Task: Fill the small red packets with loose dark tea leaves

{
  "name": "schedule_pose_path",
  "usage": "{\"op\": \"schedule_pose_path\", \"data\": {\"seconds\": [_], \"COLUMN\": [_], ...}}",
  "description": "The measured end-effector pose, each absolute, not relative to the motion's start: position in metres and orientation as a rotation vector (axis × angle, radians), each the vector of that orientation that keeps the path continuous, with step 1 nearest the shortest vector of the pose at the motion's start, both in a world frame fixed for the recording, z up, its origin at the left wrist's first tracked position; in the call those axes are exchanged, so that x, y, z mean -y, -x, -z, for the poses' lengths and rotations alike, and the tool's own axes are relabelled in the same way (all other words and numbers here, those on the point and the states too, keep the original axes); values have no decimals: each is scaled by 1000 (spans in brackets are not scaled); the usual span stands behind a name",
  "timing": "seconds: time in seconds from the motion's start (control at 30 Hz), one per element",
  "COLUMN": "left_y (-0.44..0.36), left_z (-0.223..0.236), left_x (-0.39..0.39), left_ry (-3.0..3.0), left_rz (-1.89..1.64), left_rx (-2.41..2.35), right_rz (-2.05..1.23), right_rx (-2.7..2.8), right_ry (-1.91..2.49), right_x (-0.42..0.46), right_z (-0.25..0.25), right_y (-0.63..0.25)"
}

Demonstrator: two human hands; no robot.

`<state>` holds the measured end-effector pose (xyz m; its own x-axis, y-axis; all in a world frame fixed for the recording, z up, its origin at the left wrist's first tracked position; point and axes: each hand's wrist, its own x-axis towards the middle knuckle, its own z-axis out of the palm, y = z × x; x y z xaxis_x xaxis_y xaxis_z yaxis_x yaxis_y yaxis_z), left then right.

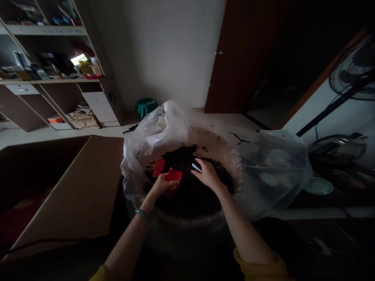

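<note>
My left hand (pixel 162 185) is closed on a small red packet (pixel 175 175), which it holds over a heap of dark, loose flakes (pixel 187 199) that look like dried tea leaves. Another red packet (pixel 158 168) lies on the heap just beyond that hand. Between the thumb and fingers of my right hand (pixel 209 175) is a small flat white piece (pixel 196 168); its kind is too dim to make out. The heap sits in a wide round container lined with a clear plastic bag (pixel 172 125), whose edges spread outward.
A large open cardboard box (pixel 96 183) stands on the left. Plastic sheeting covers things on the right, near a glass-lidded pan (pixel 340 148) and a pale dish (pixel 318 186). Behind are shelves (pixel 49 82), a green stool (pixel 145 105), a door (pixel 234 58) and a fan (pixel 354 70).
</note>
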<state>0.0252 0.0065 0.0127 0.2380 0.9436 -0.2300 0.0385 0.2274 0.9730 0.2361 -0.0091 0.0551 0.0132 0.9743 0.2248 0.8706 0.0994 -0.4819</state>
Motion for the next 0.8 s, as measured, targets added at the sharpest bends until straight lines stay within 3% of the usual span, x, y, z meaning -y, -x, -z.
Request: {"op": "schedule_pose_path", "data": {"seconds": [0.1,0.2,0.63,0.8], "left_y": [-36,-41,-38,-38], "left_z": [-16,-17,-11,-11], "left_x": [-3,1,-1,-1], "left_ry": [-1080,-1030,-992,-1024], "left_rz": [-846,-847,-899,-868], "left_rx": [-1061,-987,-1003,-983], "right_rz": [-274,-273,-665,-742], "right_rx": [1988,2058,1676,1905], "right_ry": [2123,2153,1650,1454], "right_x": [13,14,-5,10], "right_z": [-40,-27,-27,-48], "right_y": [-255,-258,-275,-248]}}
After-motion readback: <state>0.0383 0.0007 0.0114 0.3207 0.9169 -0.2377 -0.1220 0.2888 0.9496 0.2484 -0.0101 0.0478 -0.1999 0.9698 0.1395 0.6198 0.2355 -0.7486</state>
